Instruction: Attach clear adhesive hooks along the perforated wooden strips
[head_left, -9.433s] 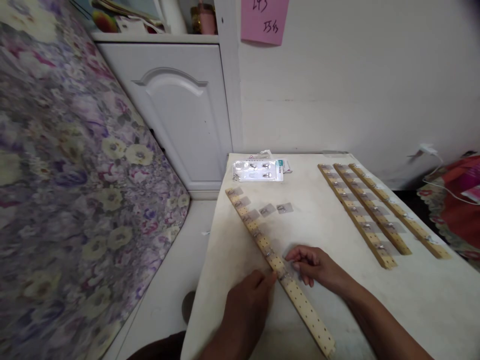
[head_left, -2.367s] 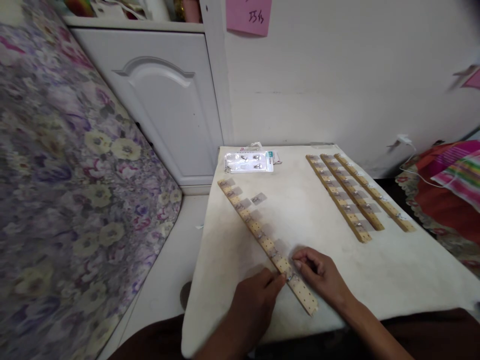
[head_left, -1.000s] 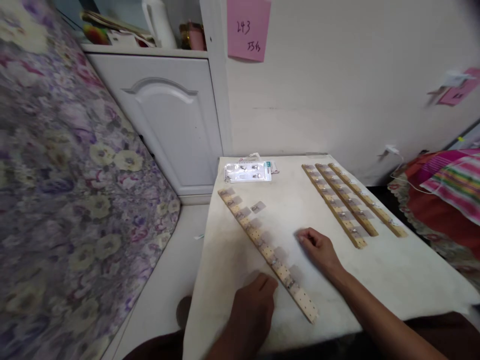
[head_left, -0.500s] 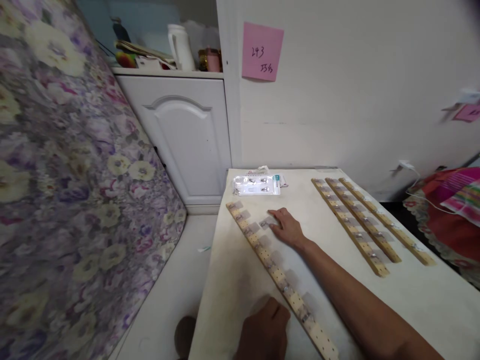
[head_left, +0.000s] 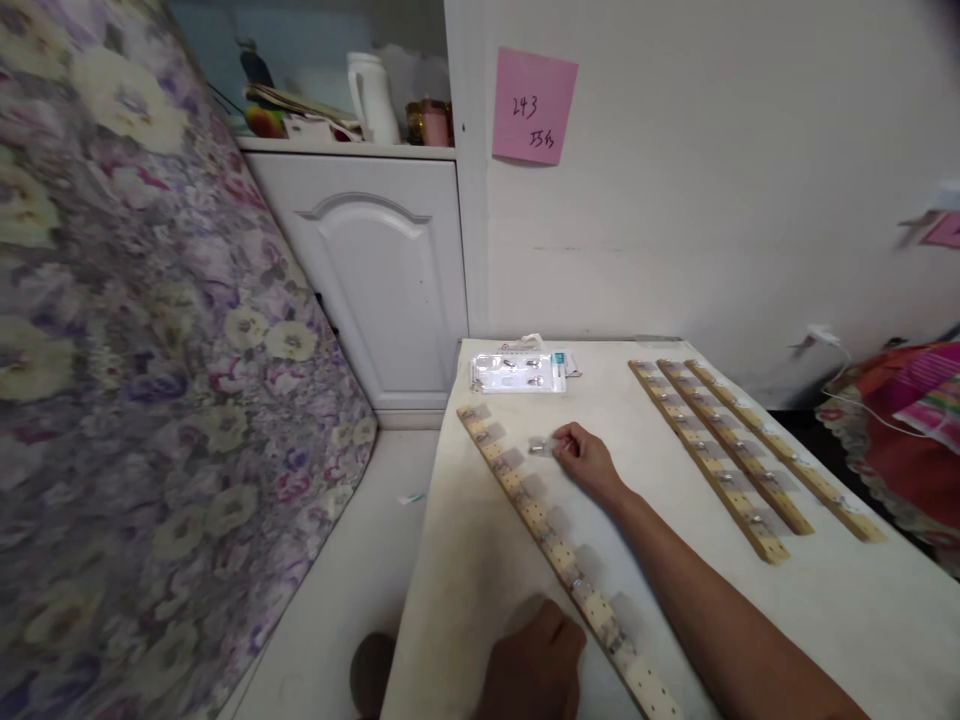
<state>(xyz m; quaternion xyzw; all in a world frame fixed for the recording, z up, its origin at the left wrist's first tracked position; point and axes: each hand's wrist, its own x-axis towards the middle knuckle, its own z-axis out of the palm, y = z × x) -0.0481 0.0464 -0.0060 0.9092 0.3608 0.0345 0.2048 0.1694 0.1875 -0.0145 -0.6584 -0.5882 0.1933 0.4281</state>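
A long wooden strip (head_left: pixel 556 552) with rows of small holes lies slantwise on the table. Metal pieces with clear plastic tabs sit along it at intervals. My right hand (head_left: pixel 589 465), to the right of the strip's far end, is closed in a pinch on a small clear plastic tab with a metal piece (head_left: pixel 538 446), held low over or on the table. Beside the strip's near part, on its left, my left hand (head_left: pixel 534 662) is curled closed in shadow. Whatever its fingers may hold is hidden.
Three similar wooden strips (head_left: pixel 709 455) lie side by side on the right of the white table (head_left: pixel 480 590). A clear blister pack (head_left: pixel 517 372) with metal pieces is at the back edge, near the wall. A floral curtain (head_left: pixel 187 400) hangs to the left.
My right hand's fingers have gone from stretched out to pinching the clear tab, which has shifted slightly right. My left hand stays closed beside the strip. The camera view has shifted slightly.
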